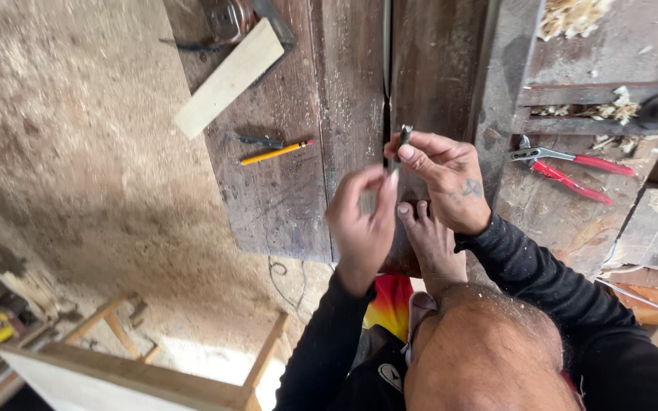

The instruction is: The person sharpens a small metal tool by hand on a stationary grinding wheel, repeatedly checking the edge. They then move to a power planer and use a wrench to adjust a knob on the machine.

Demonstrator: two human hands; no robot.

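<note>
Both hands up over dark wooden workbench (291, 190). Right hand (447, 183) pinches small dark metal piece (403, 141) between thumb and fingers, above the board gap. Left hand (363, 221) closed beside it, fingertips touching piece's lower end. Yellow pencil (276, 153) lies left, red-handled pliers (573, 167) right.

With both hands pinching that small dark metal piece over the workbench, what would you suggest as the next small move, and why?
Probably steady it with the right hand while the left hand adjusts its grip: the small metal piece is pinched only at the fingertips above the workbench.
</note>
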